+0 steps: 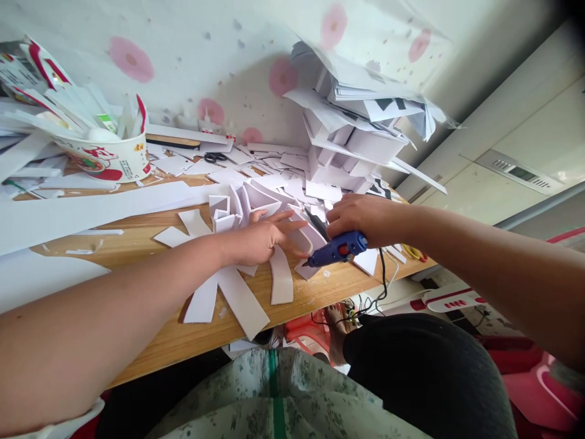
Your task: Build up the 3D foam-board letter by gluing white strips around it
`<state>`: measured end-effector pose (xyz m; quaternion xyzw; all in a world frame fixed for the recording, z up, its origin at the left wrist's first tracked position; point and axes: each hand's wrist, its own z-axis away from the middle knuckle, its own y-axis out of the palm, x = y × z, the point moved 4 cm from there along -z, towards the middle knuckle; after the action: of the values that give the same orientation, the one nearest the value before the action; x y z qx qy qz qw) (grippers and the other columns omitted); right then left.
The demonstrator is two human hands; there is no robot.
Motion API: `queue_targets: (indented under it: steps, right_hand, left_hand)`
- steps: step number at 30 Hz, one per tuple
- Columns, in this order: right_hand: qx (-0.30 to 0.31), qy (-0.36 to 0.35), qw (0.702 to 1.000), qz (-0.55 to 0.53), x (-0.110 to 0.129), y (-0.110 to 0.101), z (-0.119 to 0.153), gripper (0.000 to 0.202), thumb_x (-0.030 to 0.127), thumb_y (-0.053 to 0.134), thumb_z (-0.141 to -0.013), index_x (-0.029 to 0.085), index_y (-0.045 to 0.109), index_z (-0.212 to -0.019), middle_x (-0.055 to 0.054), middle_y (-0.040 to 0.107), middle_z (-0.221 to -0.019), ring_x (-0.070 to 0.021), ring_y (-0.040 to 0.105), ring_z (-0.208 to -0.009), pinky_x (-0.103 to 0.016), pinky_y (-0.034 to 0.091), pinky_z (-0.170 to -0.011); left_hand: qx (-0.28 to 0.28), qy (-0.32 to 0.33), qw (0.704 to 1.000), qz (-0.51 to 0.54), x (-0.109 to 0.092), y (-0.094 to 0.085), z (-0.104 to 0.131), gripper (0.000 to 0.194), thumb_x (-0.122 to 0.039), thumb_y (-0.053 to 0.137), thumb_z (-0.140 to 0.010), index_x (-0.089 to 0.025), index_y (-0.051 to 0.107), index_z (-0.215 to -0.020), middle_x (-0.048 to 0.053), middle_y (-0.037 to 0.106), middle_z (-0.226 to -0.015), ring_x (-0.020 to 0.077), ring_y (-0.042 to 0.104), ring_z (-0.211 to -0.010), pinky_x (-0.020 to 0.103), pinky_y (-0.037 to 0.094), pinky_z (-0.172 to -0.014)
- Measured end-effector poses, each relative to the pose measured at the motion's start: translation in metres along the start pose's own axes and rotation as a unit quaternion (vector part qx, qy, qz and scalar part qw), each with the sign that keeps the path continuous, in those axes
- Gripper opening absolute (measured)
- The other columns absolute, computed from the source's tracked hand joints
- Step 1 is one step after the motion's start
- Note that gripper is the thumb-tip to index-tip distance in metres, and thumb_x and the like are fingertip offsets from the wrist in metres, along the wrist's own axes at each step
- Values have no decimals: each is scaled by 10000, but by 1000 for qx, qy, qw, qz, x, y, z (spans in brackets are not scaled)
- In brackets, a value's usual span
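My right hand (361, 218) is wrapped round a blue hot glue gun (339, 248), whose nozzle points left, close to a white board strip near the table's front. A slim dark pointed tool (316, 223) shows beside those fingers; whether it is held too, I cannot tell. My left hand (269, 238) has its fingers stretched and spread over curved white board pieces (311, 230), with the fingertips close to the glue gun's nozzle. Just behind the left hand stands a small white assembly of upright board walls (225, 210). Cut white strips (242, 299) lie in front of it.
At the left stands a paper tub (114, 160) full of white strips. Black scissors (214, 157) lie among scraps at the back. Stacked white board structures topped with paper sheets (361, 91) rise at back right. A black cable (382, 280) hangs off the wooden table's (150, 341) front edge.
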<state>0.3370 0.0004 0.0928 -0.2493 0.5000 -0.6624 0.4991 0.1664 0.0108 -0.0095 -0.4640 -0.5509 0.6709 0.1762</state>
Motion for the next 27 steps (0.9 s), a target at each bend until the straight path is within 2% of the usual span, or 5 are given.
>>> queue_targets:
  steps: [7,14,21,27]
  right_hand:
    - [0,-23,999,49,-7,0,-3,62,178,653,-786,221,645,-830,-9,596,-788,-193,522,-779,-330,307,-725]
    - [31,-10,997,67,-12,8,-12,127,107,634,-769,222,647,-821,-14,592,-783,-197,525,-783,-335,321,-731]
    - [22,15,999,-29,-18,19,-8,180,56,607,-745,209,645,-832,-41,565,-898,-164,517,-760,-284,337,-646]
    - [17,25,994,-104,-22,29,-7,187,51,589,-762,194,644,-869,-46,532,-962,-138,513,-755,-263,374,-658]
  left_hand:
    - [4,-1,1000,-9,0,1,0,853,84,371,-649,-544,595,-1181,-192,201,-1570,249,73,-1492,641,-13,-1141]
    - [-1,-4,1000,-9,2,1,-1,854,81,374,-652,-556,595,-1175,-180,209,-1575,259,79,-1491,650,-16,-1133]
    - [8,0,1000,6,2,1,-3,813,58,359,-660,-515,622,-1173,-171,205,-1581,278,63,-1490,648,-30,-1129]
    - [12,2,1000,-7,1,0,-4,826,67,357,-647,-500,619,-1187,-149,183,-1590,260,52,-1493,653,-8,-1125]
